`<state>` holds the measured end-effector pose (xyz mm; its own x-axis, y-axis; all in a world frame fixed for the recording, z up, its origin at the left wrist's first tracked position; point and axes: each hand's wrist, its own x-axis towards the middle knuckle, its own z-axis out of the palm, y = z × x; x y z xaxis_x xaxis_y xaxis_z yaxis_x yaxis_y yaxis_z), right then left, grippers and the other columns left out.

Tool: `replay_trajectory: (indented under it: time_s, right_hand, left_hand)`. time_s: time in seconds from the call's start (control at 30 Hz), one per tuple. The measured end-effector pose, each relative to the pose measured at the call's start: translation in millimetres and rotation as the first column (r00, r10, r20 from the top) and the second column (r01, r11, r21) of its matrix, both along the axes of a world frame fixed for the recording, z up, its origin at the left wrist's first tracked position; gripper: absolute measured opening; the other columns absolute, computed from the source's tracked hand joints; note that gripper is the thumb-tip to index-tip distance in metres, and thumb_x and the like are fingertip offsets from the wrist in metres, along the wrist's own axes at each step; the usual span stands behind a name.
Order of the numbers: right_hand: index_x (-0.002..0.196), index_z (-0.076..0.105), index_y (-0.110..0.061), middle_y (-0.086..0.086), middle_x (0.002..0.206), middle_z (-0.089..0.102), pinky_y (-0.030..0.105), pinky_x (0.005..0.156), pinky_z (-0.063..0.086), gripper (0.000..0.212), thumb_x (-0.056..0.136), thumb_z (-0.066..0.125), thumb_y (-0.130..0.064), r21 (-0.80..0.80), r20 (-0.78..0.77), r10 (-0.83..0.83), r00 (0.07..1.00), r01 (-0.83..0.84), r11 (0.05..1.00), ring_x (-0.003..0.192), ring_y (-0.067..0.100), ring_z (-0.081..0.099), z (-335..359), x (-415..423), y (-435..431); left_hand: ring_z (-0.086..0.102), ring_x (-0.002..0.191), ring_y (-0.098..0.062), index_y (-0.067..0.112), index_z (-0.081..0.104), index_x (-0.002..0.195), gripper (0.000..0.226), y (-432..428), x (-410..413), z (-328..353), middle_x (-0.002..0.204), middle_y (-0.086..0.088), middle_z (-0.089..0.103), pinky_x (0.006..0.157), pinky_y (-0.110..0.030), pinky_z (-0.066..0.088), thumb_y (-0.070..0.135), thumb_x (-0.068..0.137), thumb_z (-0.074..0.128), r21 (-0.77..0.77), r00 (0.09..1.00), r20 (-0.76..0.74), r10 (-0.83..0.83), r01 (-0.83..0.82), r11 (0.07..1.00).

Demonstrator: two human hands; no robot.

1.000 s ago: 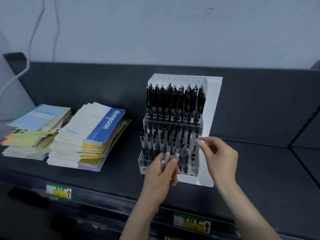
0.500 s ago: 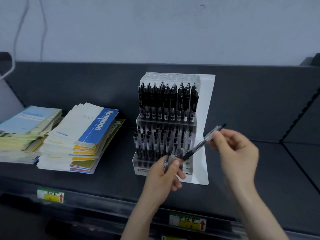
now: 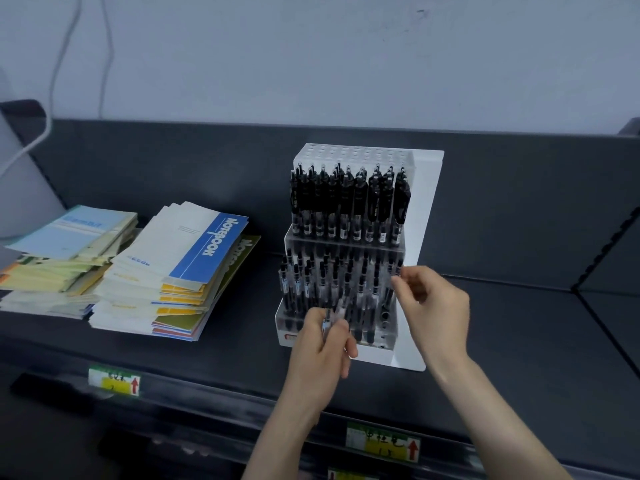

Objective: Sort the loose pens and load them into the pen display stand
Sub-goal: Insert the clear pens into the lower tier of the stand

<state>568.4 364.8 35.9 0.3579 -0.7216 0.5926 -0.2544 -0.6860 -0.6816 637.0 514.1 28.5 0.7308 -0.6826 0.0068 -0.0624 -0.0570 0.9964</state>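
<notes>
Clear pen display stand (image 3: pixel 346 245) on dark grey shelf (image 3: pixel 519 323), pale wall (image 3: pixel 346 64) behind; my left hand (image 3: pixel 322 355) grips clear pens (image 3: pixel 327 322), right hand (image 3: pixel 436 310) pinches a black-tipped pen (image 3: pixel 389 296).

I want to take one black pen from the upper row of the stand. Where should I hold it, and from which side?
Take the pen by its black upper end, pinching from above, and probably lift straight up: it stands upright, neighbours crowd both sides, and its lower part sits inside the stand.

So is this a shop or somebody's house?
Probably a stationery shop: a pen stand full of pens, stacks of notebooks, and price labels along the shelf edge.
</notes>
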Motion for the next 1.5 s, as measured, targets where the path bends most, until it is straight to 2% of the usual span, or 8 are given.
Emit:
replay_trajectory:
  time_s: [0.27,0.47,0.67,0.83,0.97,1.13,1.33,1.5]
  right_hand:
    - [0.08,0.069,-0.015,-0.007,0.067,0.065,0.028,0.06,0.052,0.005,0.08,0.074,-0.016,-0.051,-0.061,0.034,0.998,-0.037,0.998,0.06,0.011,0.062,-8.9,4.6,2.0]
    - [0.086,0.071,-0.028,-0.017,0.073,0.067,0.009,0.067,0.047,0.011,0.079,0.075,-0.02,0.206,0.047,0.012,0.999,-0.021,0.978,0.071,0.001,0.063,-1.9,-15.4,8.0]
    - [0.073,0.071,-0.03,-0.012,0.069,0.071,0.009,0.059,0.046,0.014,0.075,0.077,-0.018,0.494,0.096,0.26,0.961,-0.273,0.826,0.062,-0.001,0.062,8.1,-27.0,42.0]
    - [0.073,0.072,-0.021,-0.002,0.067,0.071,0.014,0.059,0.049,0.012,0.075,0.077,-0.011,0.542,0.18,0.245,0.953,-0.304,0.784,0.061,0.005,0.063,10.3,-29.1,40.2]
    - [0.074,0.072,-0.018,-0.004,0.066,0.069,0.014,0.058,0.047,0.008,0.075,0.077,-0.013,0.518,0.207,0.236,0.949,-0.311,0.797,0.059,0.003,0.061,13.8,-29.7,39.9]
    - [0.076,0.067,-0.018,0.002,0.068,0.071,0.022,0.066,0.054,0.01,0.082,0.07,-0.012,0.463,0.482,-0.042,0.875,-0.213,0.86,0.063,0.012,0.066,36.2,-34.3,14.9]
    - [0.08,0.067,-0.021,-0.014,0.07,0.066,0.007,0.065,0.045,0.01,0.081,0.072,-0.012,0.183,0.252,0.013,0.968,-0.061,0.981,0.064,0.0,0.06,36.4,-24.4,6.8]
    - [0.085,0.07,-0.018,-0.019,0.07,0.063,0.008,0.065,0.047,0.007,0.08,0.074,-0.015,0.06,0.074,0.067,0.995,-0.071,0.996,0.066,-0.003,0.061,17.4,-11.7,6.5]
  left_hand:
    - [0.044,0.047,-0.011,0.012,0.049,0.089,0.017,4.1,2.0,-0.9,0.063,0.003,0.06,0.047,-0.018,0.036,0.023,0.101,0.045,-0.004,0.999,0.032,0.009,-0.009,1.0]
    - [0.045,0.047,-0.01,0.011,0.052,0.09,0.017,4.1,1.0,-3.0,0.062,0.004,0.059,0.048,-0.016,0.038,0.022,0.101,0.045,-0.007,0.999,0.045,0.0,0.0,1.0]
    - [0.044,0.048,-0.009,0.012,0.054,0.092,0.015,-4.8,-7.8,-2.7,0.061,0.005,0.057,0.049,-0.018,0.037,0.02,0.101,0.044,-0.005,0.99,0.099,-0.105,0.106,0.994]
    - [0.045,0.05,-0.01,0.015,0.054,0.094,0.017,-9.2,-12.3,-2.9,0.064,0.004,0.057,0.051,-0.019,0.039,0.023,0.102,0.042,0.018,0.974,0.128,-0.185,0.184,0.983]
    - [0.044,0.052,-0.009,0.015,0.056,0.094,0.019,-9.7,-12.8,-1.9,0.063,0.005,0.056,0.052,-0.02,0.039,0.024,0.102,0.042,0.039,0.965,0.134,-0.224,0.221,0.975]
    - [0.038,0.049,-0.007,0.009,0.058,0.094,0.022,-3.9,-5.8,-2.8,0.059,0.005,0.049,0.048,-0.017,0.033,0.026,0.101,0.044,0.037,0.99,0.057,-0.13,0.128,0.991]
    - [0.03,0.051,-0.01,-0.004,0.048,0.097,0.038,-2.3,-2.7,1.4,0.068,-0.009,0.038,0.045,-0.017,0.028,0.033,0.099,0.046,-0.019,0.999,0.026,-0.023,0.023,1.0]
    - [0.034,0.045,-0.006,0.005,0.052,0.091,0.03,-0.1,-2.3,4.7,0.06,-0.004,0.045,0.042,-0.014,0.028,0.025,0.102,0.032,-0.059,0.995,-0.096,-0.025,0.019,0.998]
